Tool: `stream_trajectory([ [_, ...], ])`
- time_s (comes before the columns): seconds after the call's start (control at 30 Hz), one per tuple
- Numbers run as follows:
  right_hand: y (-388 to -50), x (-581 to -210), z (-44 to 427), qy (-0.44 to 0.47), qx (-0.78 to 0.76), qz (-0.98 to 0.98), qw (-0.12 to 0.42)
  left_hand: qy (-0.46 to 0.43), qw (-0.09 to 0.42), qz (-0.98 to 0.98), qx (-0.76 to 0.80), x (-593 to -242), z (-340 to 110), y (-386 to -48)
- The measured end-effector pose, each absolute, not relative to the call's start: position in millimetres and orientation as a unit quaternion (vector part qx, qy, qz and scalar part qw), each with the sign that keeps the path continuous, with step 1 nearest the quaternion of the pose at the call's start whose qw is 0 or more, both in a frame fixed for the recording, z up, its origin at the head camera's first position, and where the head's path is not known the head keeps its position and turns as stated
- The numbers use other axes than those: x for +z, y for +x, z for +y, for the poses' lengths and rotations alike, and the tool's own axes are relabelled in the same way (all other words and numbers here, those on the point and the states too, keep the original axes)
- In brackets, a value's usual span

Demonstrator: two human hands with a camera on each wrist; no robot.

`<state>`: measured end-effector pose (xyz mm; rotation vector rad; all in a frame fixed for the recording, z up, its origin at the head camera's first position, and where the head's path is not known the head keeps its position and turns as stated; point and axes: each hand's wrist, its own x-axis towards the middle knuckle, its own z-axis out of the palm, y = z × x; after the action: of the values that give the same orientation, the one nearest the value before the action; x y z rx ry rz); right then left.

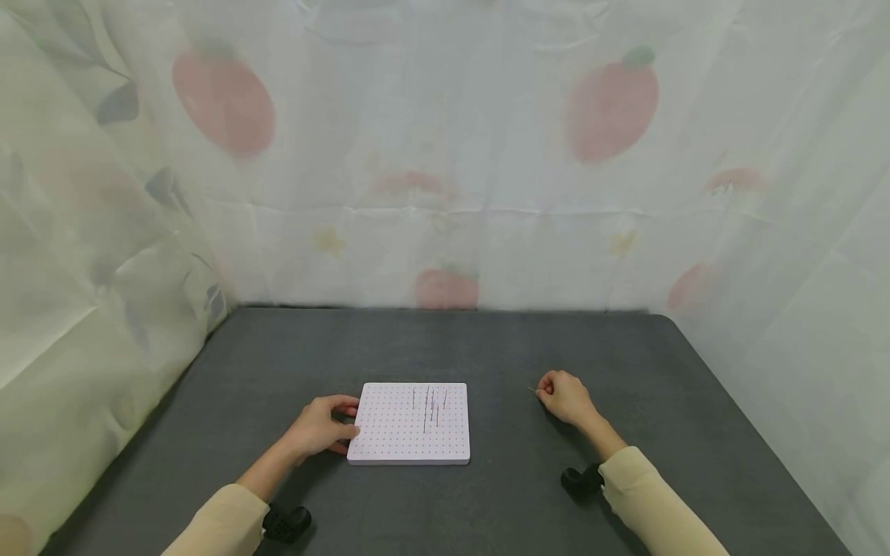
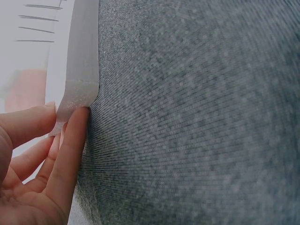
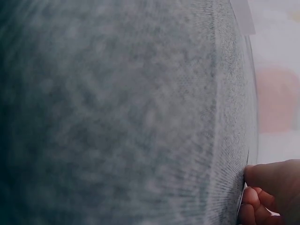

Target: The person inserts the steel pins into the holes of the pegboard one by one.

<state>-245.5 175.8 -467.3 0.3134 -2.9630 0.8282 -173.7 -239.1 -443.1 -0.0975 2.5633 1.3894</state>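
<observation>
A white board dotted with rows of small holes, a pegboard (image 1: 389, 432), lies on the dark table. Several thin, dark needle-like sticks (image 1: 426, 409) stand up from its right half; a few sticks (image 2: 37, 30) also show in the left wrist view. My left hand (image 1: 321, 425) grips the board's left edge, thumb at the top and fingers against the side. Off to the right of the board, my right hand (image 1: 566, 398) pinches a thin needle-like stick (image 1: 531, 389) just above the table. In the right wrist view, the right hand (image 3: 276, 187) is partly cut off.
The dark grey table (image 1: 487, 510) spreads around the board on all sides. A pale curtain (image 1: 445, 154) with fruit prints hangs behind its far edge and along both sides. Black wrist devices (image 1: 582, 483) sit below both hands.
</observation>
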Motion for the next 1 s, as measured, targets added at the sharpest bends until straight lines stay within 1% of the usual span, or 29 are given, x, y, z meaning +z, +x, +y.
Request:
stream_trajectory([
  [0.23,-243.0,-466.1,174.7,0.108,0.258,-0.959,0.03,-0.028,0.114,0.868,0.483,-444.3,-240.1,-173.8],
  [0.57,-244.3,-467.6,172.6,0.106,0.229,-0.967,0.021,-0.025,0.114,0.868,0.482,-445.0,-240.4,-174.3],
  [1.0,-245.7,-467.5,172.4,0.089,0.263,-0.961,0.007,-0.029,0.114,0.87,0.479,-442.7,-239.2,-173.2],
])
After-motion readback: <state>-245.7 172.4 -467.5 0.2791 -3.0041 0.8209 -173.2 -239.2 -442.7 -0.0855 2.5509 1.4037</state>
